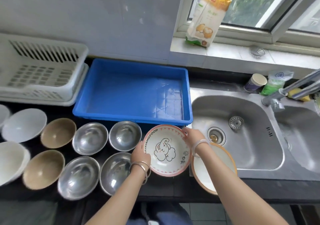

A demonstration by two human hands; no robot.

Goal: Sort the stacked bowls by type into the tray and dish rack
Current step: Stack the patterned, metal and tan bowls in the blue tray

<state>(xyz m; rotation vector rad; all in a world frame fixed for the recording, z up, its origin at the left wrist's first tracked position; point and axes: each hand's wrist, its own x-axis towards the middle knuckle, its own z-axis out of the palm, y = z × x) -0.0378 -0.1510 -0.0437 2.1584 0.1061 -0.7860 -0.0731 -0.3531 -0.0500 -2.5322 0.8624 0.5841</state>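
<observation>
Both hands hold a pink-rimmed bowl (pixel 165 149) with an elephant drawing, just in front of the blue tray (pixel 133 89). My left hand (pixel 139 154) grips its left rim and my right hand (pixel 192 136) grips its upper right rim. The tray holds nothing. A white dish rack (pixel 39 72) stands at the back left, also without dishes. On the dark counter lie several steel bowls (pixel 90 138), two brown bowls (pixel 58 133) and white bowls (pixel 23 125). An orange-rimmed white bowl (pixel 216 165) sits under my right wrist at the sink's edge.
A steel double sink (pixel 242 134) with a tap (pixel 284 93) lies to the right. A paper cup (pixel 255 83), a green bag and a yellow sponge stand behind it. A flour bag (pixel 206 18) leans on the window sill.
</observation>
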